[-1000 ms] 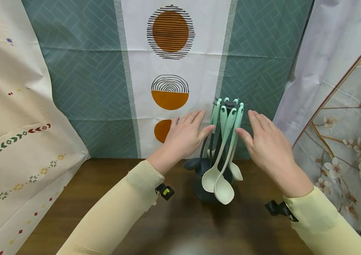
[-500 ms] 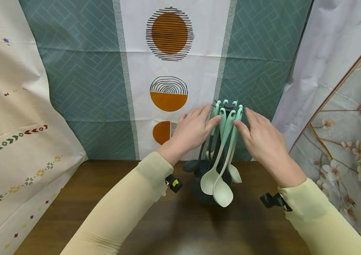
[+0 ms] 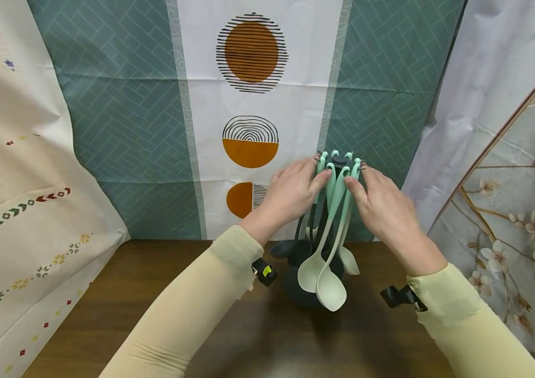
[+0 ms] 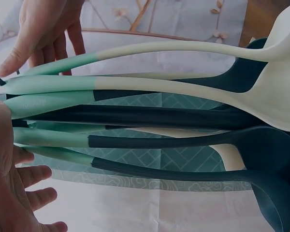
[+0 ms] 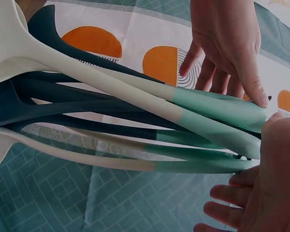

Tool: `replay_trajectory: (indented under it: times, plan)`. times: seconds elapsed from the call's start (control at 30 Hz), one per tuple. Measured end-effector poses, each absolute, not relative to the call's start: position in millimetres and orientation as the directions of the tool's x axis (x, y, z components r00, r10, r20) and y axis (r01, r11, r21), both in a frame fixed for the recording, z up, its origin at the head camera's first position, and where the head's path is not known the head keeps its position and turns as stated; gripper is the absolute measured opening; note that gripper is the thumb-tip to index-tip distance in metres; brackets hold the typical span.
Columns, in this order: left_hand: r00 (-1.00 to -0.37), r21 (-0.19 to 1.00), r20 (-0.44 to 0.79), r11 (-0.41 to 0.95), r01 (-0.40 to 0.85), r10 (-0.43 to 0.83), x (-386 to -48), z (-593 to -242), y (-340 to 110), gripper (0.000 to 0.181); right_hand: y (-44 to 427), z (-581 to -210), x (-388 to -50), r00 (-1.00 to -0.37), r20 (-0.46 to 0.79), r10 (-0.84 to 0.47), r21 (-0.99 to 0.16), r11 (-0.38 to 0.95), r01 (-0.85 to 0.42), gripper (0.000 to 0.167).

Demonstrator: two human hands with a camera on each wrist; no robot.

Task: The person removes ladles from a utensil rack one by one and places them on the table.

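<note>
A dark utensil stand (image 3: 340, 161) stands upright on the table, hung with several kitchen utensils that have mint-green handles. A cream ladle (image 3: 331, 291) and a cream spoon (image 3: 311, 273) hang at the front. Dark utensils hang on the left, including a dark ladle (image 4: 275, 203). My left hand (image 3: 291, 190) is at the left of the handle tops, thumb against a mint handle (image 4: 53, 103), other fingers spread. On the opposite side, my right hand (image 3: 385, 207) has its thumb at another mint handle (image 5: 217, 129), fingers extended. The stand's round base (image 3: 297, 291) is partly hidden by the ladles.
The brown wooden table (image 3: 191, 315) ends at a teal and white patterned cloth (image 3: 125, 157) behind the stand. A cream embroidered cloth (image 3: 21, 173) hangs at left, a floral curtain (image 3: 508, 220) at right. Each wrist wears a small black camera (image 3: 264, 271).
Both hands have moved inward from either side, closing in on the handle tops. The stand and its utensils have stayed in place.
</note>
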State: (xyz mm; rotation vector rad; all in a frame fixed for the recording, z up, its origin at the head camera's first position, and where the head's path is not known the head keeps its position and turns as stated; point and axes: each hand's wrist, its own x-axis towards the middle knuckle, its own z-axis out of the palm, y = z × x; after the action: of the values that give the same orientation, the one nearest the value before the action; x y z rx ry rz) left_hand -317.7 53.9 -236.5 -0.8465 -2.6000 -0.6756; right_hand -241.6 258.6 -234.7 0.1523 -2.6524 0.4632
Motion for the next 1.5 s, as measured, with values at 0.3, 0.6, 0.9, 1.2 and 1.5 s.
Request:
replay_trajectory:
  times: [0.3,0.6,0.9,1.2,1.5]
  plan:
    - [-0.736,0.319,0.497,0.692,0.648,0.460,-315.4,-237.2,59.1,0.069,253.6,-235.9,-242.5,-0.895,0.446,0.003,-0.345,0.923,-0.168,0.092]
    - [-0.727,0.315,0.508,0.686,0.656,0.462,-308.0,-237.9,57.0,0.069,248.0,-237.4,-240.0,-0.878,0.478,0.017,-0.377,0.907,-0.187,0.091]
    - [-0.717,0.300,0.521,0.687,0.662,0.464,-301.3,-235.5,55.5,0.069,246.0,-235.9,-234.3,-0.858,0.514,0.019,-0.372,0.906,-0.203,0.088]
    - [-0.707,0.307,0.526,0.670,0.676,0.472,-292.5,-235.8,51.6,0.065,242.9,-235.8,-224.0,-0.846,0.532,0.030,-0.378,0.903,-0.205,0.089]
    - [-0.716,0.262,0.523,0.712,0.652,0.463,-277.2,-236.6,44.3,0.068,239.4,-237.9,-210.8,-0.830,0.558,0.010,-0.354,0.907,-0.227,0.085]
